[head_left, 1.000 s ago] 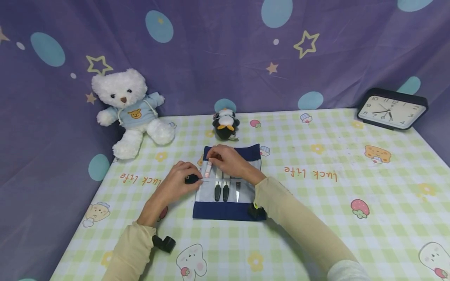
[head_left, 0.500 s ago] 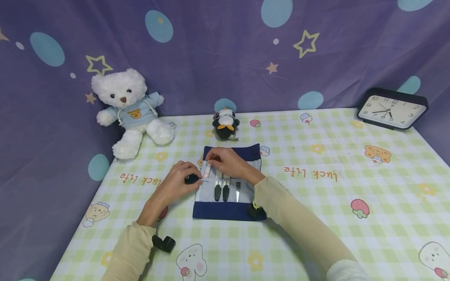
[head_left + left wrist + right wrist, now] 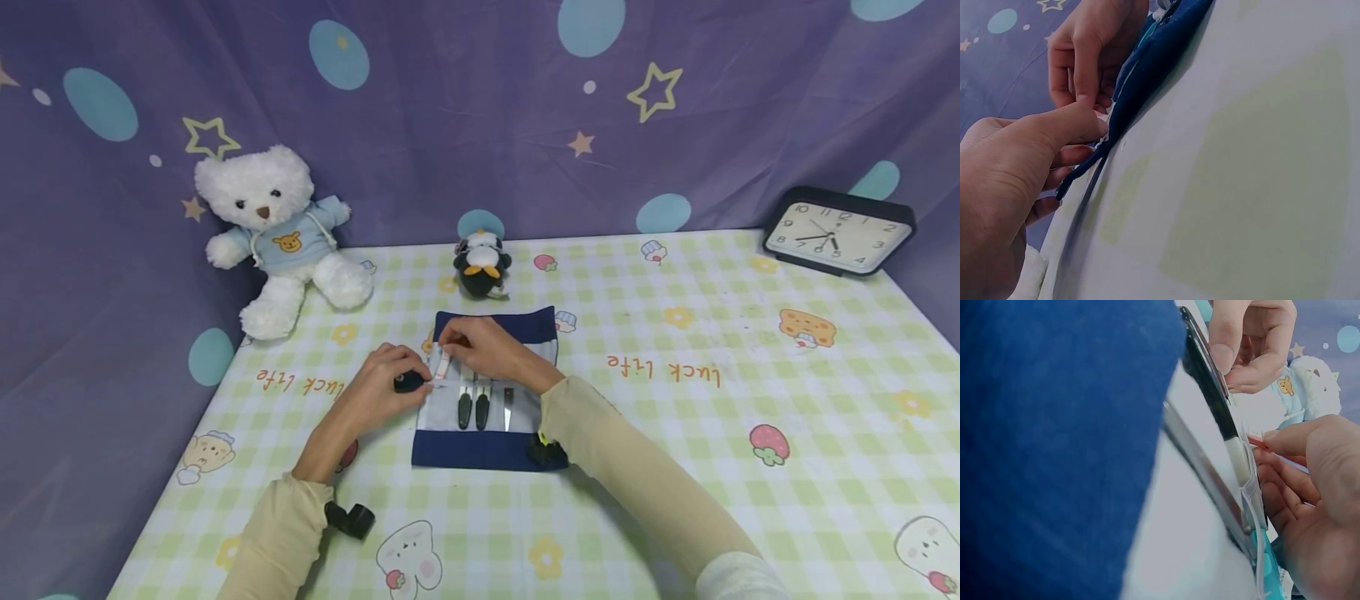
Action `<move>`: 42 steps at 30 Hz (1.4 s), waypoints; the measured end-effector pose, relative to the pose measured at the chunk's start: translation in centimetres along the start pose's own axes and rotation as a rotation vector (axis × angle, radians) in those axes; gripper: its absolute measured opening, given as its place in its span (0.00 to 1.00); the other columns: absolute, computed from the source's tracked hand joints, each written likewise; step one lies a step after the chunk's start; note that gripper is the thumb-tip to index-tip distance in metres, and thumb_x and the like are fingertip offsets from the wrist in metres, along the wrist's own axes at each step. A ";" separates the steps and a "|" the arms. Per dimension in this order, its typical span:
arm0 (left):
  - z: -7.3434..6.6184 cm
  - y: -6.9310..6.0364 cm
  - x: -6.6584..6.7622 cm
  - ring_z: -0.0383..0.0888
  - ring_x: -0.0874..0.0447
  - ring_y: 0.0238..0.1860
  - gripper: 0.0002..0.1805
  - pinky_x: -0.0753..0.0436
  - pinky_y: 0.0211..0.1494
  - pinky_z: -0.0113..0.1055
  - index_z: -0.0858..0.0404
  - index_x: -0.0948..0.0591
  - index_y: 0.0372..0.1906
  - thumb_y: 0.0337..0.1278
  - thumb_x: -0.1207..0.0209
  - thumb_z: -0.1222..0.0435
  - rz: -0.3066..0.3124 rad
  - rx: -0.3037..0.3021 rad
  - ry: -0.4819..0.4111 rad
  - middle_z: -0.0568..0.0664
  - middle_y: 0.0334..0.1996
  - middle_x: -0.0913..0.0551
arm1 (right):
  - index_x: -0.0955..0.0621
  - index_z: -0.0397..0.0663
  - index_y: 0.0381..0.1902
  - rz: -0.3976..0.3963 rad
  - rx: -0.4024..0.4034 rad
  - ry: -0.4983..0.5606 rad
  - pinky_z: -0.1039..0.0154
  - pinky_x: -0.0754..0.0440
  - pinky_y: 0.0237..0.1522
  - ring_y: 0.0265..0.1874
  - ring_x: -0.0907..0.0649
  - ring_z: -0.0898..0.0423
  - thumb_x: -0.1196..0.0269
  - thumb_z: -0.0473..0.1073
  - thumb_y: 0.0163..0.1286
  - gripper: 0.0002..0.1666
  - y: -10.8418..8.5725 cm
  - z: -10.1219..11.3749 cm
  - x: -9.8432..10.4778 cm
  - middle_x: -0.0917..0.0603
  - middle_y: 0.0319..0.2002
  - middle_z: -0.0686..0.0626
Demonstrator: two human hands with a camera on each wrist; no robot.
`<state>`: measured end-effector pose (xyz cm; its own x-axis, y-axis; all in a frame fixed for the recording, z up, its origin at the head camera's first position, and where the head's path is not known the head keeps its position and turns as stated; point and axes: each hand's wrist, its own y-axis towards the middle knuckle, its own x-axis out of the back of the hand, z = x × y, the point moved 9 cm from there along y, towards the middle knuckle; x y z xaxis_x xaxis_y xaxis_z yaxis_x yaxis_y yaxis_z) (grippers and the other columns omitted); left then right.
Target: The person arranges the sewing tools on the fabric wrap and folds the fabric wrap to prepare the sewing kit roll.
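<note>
An unrolled navy tool case (image 3: 480,451) with a grey lining lies mid-table. My right hand (image 3: 487,348) reaches over its upper part and pinches the top of a slim whitish ruler (image 3: 443,365), whose red tick marks (image 3: 1256,438) show in the right wrist view. The ruler's lower end meets the pocket edge at the case's left side. My left hand (image 3: 378,385) pinches that left edge, thumb on top and fingers beneath in the left wrist view. Two dark-handled tools (image 3: 473,411) and a metal tool (image 3: 508,408) sit in the pocket. My right hand hides part of the upper lining.
Behind the case lies a penguin plush (image 3: 481,265). A white teddy bear (image 3: 281,237) sits at the back left, and a black clock (image 3: 838,232) stands at the back right. A checked cloth (image 3: 660,500) covers the table; a purple curtain (image 3: 465,117) hangs behind.
My right hand has moved slightly toward me, and the ruler has slid down a little with it. My left hand stays in place on the case edge.
</note>
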<state>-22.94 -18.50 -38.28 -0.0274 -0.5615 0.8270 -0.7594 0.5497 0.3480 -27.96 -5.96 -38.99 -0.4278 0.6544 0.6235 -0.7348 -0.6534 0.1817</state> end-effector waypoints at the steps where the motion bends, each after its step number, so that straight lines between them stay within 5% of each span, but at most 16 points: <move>1: 0.0 0.0 0.0 0.49 0.21 0.42 0.04 0.23 0.49 0.48 0.58 0.12 0.35 0.56 0.26 0.68 0.001 0.004 0.000 0.47 0.39 0.15 | 0.16 0.39 0.51 -0.002 -0.004 -0.009 0.65 0.19 0.46 0.42 0.15 0.57 0.39 0.35 0.78 0.09 0.0 0.0 0.0 0.14 0.44 0.47; 12: 0.0 0.0 0.0 0.49 0.21 0.43 0.04 0.24 0.50 0.48 0.59 0.12 0.36 0.57 0.27 0.67 0.012 0.025 -0.005 0.48 0.40 0.15 | 0.16 0.41 0.46 -0.007 -0.016 -0.055 0.65 0.20 0.45 0.39 0.16 0.58 0.37 0.35 0.77 0.05 0.2 0.0 0.1 0.14 0.41 0.49; 42: 0.2 -0.1 0.0 0.49 0.21 0.42 0.05 0.23 0.50 0.48 0.59 0.12 0.35 0.55 0.28 0.69 0.005 0.005 -0.021 0.48 0.39 0.15 | 0.16 0.41 0.50 0.027 -0.002 0.020 0.65 0.20 0.44 0.39 0.17 0.59 0.39 0.36 0.78 0.08 0.1 -0.1 -0.5 0.15 0.43 0.50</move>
<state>-23.04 -18.65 -38.43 -0.0451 -0.5719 0.8191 -0.7626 0.5493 0.3415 -27.86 -6.33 -39.36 -0.4577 0.6439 0.6131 -0.7240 -0.6702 0.1633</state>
